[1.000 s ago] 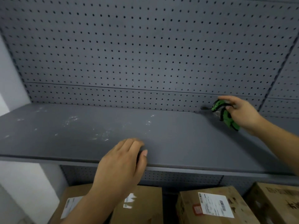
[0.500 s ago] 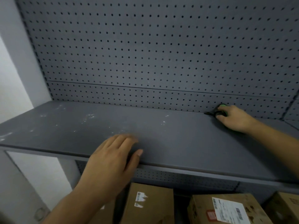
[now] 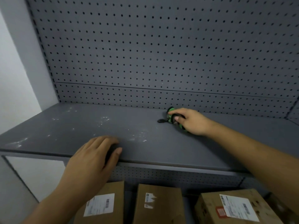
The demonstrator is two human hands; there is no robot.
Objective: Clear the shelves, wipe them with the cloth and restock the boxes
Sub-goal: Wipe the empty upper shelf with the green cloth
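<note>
A white wall (image 3: pixel 14 75) flanks the pegboard (image 3: pixel 161 46).

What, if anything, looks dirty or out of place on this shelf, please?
White dusty smudges are scattered over the left and middle of the grey shelf, which looks unwiped there. The right hand holds the green cloth farther right, near the back, apart from them. Nothing else stands out.
</note>
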